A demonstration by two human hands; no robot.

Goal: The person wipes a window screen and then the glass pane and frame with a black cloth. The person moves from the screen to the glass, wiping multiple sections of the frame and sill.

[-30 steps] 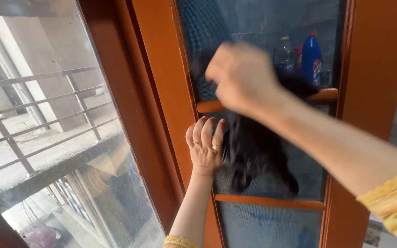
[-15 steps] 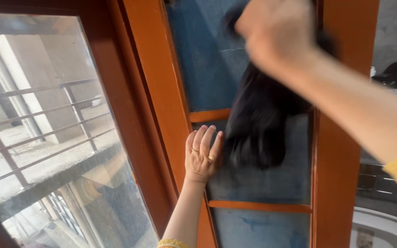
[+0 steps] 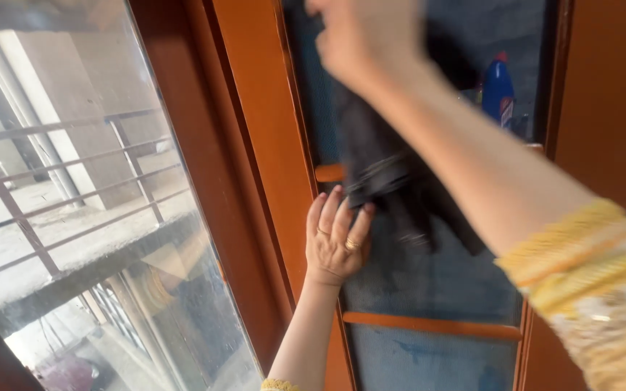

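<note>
Head view: right hand (image 3: 367, 36) clenched on limp, light black cloth (image 3: 385, 170), gripped at twelve o'clock; left hand (image 3: 336, 235) spread flat on orange door frame (image 3: 269, 145).

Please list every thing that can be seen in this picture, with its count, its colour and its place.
Dark cloth: one, black, hanging from the right hand against the mesh.
Wooden screen door frame: one, orange-brown, centre.
Mesh panels: several, blue-grey, set in the door between orange crossbars.
Plastic bottle: one, blue with red cap, behind the mesh, upper right.
Glass pane: one, clear, left.
Metal railing: one, grey, outside beyond the glass.
Left hand: one, with rings, flat on the door's left edge.
Right hand: one, at the top, gripping the cloth; yellow sleeve lower right.
</note>
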